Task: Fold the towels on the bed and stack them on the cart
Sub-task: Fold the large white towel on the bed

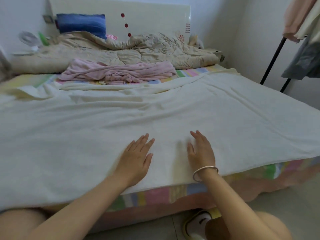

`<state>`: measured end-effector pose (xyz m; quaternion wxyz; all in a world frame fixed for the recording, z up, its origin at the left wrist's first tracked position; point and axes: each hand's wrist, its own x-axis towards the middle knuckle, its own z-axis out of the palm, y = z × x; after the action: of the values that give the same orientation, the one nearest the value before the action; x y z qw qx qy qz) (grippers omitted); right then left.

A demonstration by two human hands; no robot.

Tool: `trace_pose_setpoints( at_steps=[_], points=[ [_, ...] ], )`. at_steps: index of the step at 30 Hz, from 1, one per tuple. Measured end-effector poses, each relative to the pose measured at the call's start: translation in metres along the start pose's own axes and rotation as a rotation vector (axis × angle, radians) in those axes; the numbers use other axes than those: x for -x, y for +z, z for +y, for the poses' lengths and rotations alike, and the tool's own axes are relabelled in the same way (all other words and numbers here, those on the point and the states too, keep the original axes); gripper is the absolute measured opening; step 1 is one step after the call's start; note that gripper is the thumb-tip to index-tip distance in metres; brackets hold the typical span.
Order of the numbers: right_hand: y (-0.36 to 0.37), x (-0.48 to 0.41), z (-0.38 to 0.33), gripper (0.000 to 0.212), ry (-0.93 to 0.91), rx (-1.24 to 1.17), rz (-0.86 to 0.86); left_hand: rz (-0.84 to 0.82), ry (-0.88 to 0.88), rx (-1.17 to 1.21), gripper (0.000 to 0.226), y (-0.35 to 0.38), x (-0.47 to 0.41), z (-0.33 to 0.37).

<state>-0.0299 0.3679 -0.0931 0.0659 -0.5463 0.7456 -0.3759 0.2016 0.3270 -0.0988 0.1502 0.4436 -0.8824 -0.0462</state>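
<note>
Step in hand, by my read: smoothing white towel (155, 111) flat before first fold. Your left hand (136, 156) and right hand (200, 151) lie flat on it near front edge of bed (155, 194), fingers straight, gripping nothing. Next move likely: pinch two corners, carry one edge over to opposite edge. Count: two towels, white one spread, pink towel (119, 71) crumpled behind it. Cart not in view.

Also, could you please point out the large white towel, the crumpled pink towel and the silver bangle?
large white towel (173, 110), head view, flat middle of the spread cloth.
crumpled pink towel (121, 71), head view, its bunched middle.
silver bangle (206, 168), head view, band across the wrist.
</note>
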Motion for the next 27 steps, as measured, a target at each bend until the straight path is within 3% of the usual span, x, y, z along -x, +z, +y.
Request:
trace_pose_setpoints(
  at_steps=[5,11,16,23,27],
  points=[
    [0.083,-0.015,-0.084,0.058,-0.094,0.424,-0.404,0.001,-0.347,-0.088,0.086,-0.041,0.057,-0.117],
    [0.198,0.015,-0.225,0.067,-0.376,0.403,-0.631,0.007,-0.683,-0.15,0.058,-0.086,0.136,-0.247],
    [0.298,0.048,-0.336,0.072,-0.556,0.348,-0.727,0.009,-0.861,-0.205,0.074,-0.113,0.198,-0.34],
    [0.399,0.095,-0.463,0.068,-0.813,0.317,-0.844,-0.017,-1.067,-0.269,0.067,-0.147,0.254,-0.439],
    [0.425,0.11,-0.506,0.06,-0.995,0.178,-0.976,0.016,-1.435,-0.313,0.056,-0.175,0.254,-0.472]
  ],
)
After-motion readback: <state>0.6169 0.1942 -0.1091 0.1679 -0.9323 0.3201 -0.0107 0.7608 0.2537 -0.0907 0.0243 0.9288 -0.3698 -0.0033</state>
